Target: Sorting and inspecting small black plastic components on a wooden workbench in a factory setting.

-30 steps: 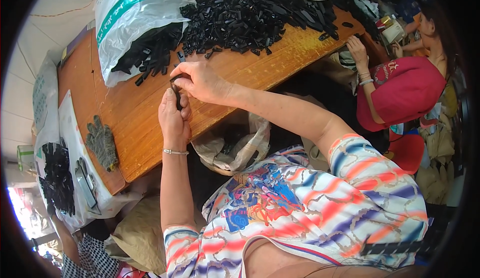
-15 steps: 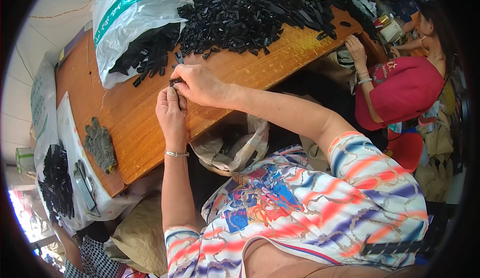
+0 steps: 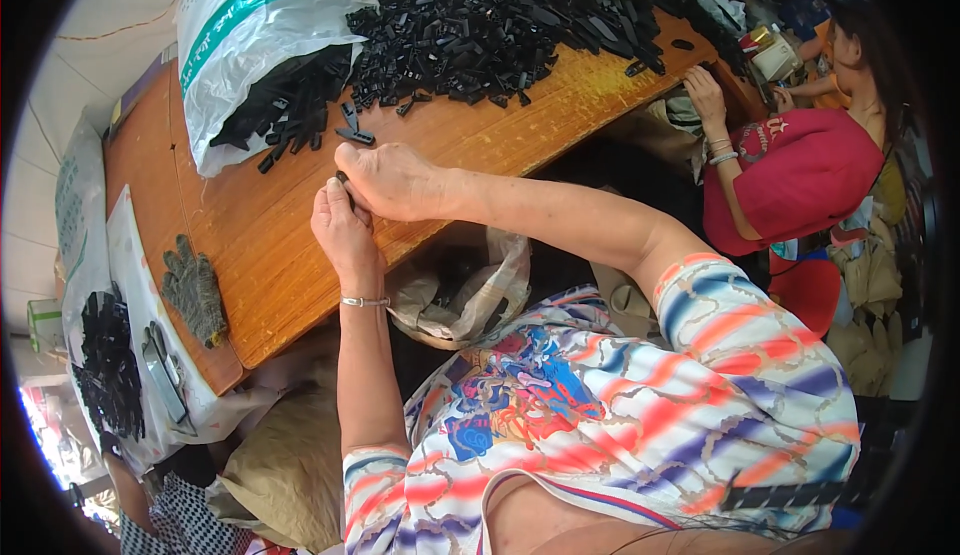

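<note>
My left hand (image 3: 345, 230) and my right hand (image 3: 390, 180) meet over the wooden table (image 3: 270, 245), both pinching one small black plastic part (image 3: 343, 177) between the fingertips. Most of the part is hidden by my fingers. A silver bracelet rings my left wrist. Just beyond my hands lies a loose black plastic piece (image 3: 354, 127), and behind it a big heap of black plastic parts (image 3: 500, 25) spreads across the table.
A white sack (image 3: 255, 25) spills black parts at the far left. A grey work glove (image 3: 195, 290) lies near the table's left end. A plastic bag (image 3: 465, 295) hangs below the table edge. A person in a red shirt (image 3: 800, 175) sits at right.
My hands stay together on the small part, with only slight finger movement. They have shifted a little toward the sack.
</note>
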Demonstrator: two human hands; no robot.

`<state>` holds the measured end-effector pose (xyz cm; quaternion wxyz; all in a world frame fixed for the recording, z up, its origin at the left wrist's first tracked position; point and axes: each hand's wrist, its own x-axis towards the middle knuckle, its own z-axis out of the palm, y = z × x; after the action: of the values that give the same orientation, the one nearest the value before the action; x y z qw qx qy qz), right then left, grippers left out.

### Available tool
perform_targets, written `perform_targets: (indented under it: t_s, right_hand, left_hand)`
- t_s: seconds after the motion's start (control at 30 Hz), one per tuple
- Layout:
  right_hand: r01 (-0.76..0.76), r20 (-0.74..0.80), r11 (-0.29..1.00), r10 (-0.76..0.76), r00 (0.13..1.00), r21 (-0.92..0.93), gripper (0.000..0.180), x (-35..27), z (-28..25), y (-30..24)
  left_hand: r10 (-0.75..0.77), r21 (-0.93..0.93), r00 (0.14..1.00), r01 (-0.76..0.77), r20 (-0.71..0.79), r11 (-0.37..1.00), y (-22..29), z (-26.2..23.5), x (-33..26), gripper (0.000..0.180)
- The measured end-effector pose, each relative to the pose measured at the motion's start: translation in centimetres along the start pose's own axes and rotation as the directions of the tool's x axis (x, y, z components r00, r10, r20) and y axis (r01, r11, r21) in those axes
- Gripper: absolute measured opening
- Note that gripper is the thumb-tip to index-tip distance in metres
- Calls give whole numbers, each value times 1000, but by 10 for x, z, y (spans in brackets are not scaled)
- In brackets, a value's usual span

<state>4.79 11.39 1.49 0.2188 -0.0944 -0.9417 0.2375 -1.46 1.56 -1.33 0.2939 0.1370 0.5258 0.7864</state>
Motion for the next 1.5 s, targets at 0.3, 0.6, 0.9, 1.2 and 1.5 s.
perform_targets:
  t_s: [0.3, 0.6, 0.9, 1.2, 1.5]
  right_hand:
    - [-105, -146, 993, 113, 983, 63, 21, -6, -6, 7]
    - [-523, 414, 231, 392, 822, 820, 17, -22, -36, 17]
    - [-355, 240, 326, 343, 908, 876, 19, -69, 1, 1]
    - [-224, 213, 934, 167, 963, 279, 19, -35, -43, 51]
    - [-335, -91, 906, 323, 942, -260, 24, 22, -11, 105]
  left_hand:
    - [-95, 59, 987, 88, 133, 994, 10, 9, 11, 28]
    - [-127, 75, 973, 114, 194, 991, 16, 1, -24, 26]
    - [-236, -59, 948, 254, 213, 965, 2, 9, -77, 28]
    - [148, 870, 896, -443, 419, 218, -48, -57, -117, 27]
    - [242, 748, 828, -561, 506, 354, -9, -31, -95, 9]
